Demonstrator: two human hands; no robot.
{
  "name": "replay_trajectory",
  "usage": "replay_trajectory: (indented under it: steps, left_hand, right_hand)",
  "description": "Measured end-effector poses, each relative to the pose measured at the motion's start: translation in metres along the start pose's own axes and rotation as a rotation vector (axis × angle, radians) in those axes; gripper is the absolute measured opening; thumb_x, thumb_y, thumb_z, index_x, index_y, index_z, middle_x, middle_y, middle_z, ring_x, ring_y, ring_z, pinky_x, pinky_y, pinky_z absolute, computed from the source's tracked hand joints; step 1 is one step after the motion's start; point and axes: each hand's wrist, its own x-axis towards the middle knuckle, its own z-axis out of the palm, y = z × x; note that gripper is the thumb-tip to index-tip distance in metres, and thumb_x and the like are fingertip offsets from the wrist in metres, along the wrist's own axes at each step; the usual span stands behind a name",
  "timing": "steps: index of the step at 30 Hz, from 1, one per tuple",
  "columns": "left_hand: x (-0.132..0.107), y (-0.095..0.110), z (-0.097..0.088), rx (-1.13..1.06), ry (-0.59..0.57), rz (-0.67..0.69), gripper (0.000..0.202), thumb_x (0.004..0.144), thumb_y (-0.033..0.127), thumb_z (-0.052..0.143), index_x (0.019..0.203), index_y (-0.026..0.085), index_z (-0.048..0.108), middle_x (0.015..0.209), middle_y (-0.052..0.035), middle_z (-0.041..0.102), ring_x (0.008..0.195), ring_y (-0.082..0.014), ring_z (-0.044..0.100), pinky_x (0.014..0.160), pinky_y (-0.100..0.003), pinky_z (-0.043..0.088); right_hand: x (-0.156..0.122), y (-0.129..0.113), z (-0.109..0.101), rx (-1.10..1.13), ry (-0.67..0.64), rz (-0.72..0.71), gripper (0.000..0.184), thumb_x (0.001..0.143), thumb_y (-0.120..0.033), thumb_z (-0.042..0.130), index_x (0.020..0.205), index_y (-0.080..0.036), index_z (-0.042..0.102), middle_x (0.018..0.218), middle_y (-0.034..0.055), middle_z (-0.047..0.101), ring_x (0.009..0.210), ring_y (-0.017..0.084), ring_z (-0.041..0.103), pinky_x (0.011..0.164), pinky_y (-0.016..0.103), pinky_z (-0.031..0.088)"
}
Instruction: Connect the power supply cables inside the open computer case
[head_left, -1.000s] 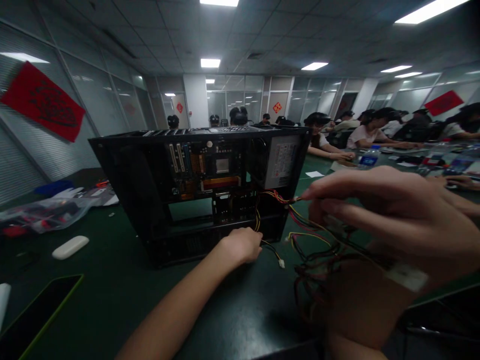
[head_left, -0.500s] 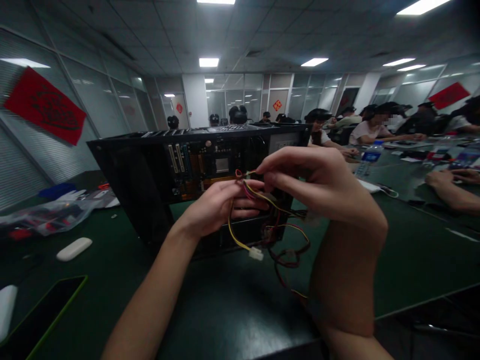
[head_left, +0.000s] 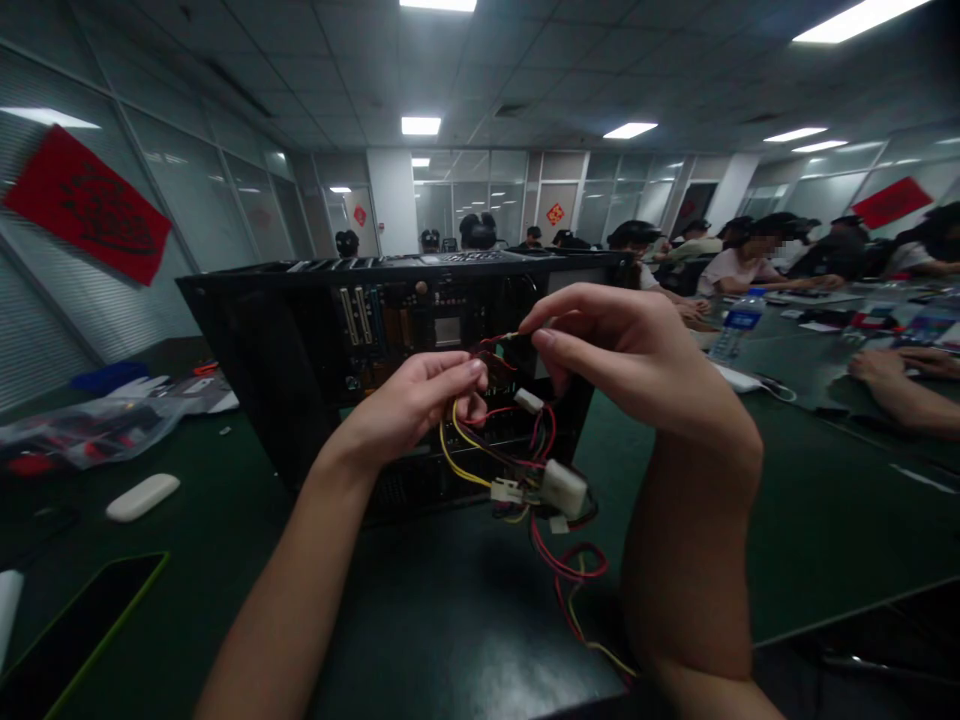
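Note:
In front of me an open black computer case [head_left: 262,370] stands on the green table, its motherboard [head_left: 405,315] showing inside. My left hand [head_left: 420,400] pinches a bundle of thin power cables [head_left: 454,450], yellow, red and dark. A short stretch of wire runs from it to my right hand [head_left: 607,340], whose thumb and forefinger are closed on the wire's end. Below hang a large white connector [head_left: 564,490] and a smaller white connector [head_left: 507,490]. Another white plug [head_left: 529,401] dangles between the hands. Looped red and yellow wires trail down toward the table edge.
At left lie a white oval case [head_left: 144,497], a phone with a green edge [head_left: 90,630] and a plastic bag [head_left: 90,435] of parts. A water bottle [head_left: 739,325] stands at right, near another person's hands [head_left: 892,365]. Several people sit farther back.
My left hand has shifted a little left and closed its fingers around the cables. The wire between my hands is now stretched out, and the large white connector has come into view below.

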Motion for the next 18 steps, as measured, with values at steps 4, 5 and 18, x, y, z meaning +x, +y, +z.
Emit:
replay_trajectory:
  steps: [4,5,18]
  left_hand:
    - [-0.002,0.003,-0.007,0.160,-0.001,-0.006,0.030,0.090,0.042,0.065,0.078,0.015,0.062,0.053,0.0067,0.041,0.048,-0.0058,0.035,0.050,-0.019,0.033]
    - [-0.003,0.004,-0.011,0.182,-0.006,-0.015,0.031,0.090,0.043,0.064,0.078,0.015,0.062,0.051,0.0076,0.037,0.047,-0.0058,0.032,0.048,-0.019,0.031]
    - [-0.021,0.022,-0.057,0.376,0.174,0.006,0.035,0.084,0.045,0.074,0.099,0.014,0.075,0.085,-0.0052,0.068,0.077,-0.0136,0.065,0.069,-0.022,0.053]
  right_hand:
    - [-0.001,-0.001,-0.001,0.003,0.095,0.012,0.017,0.090,-0.035,0.068,0.095,-0.018,0.070,0.064,-0.0021,0.056,0.055,0.010,0.051,0.046,0.024,0.039]
    - [-0.002,0.000,-0.002,0.008,0.140,0.015,0.016,0.090,-0.034,0.068,0.095,-0.019,0.070,0.063,-0.0026,0.054,0.054,0.010,0.048,0.045,0.024,0.036]
    - [-0.014,0.007,-0.039,0.141,0.572,-0.086,0.006,0.085,-0.025,0.072,0.080,-0.025,0.070,0.062,-0.0017,0.048,0.052,0.011,0.038,0.047,0.029,0.026]
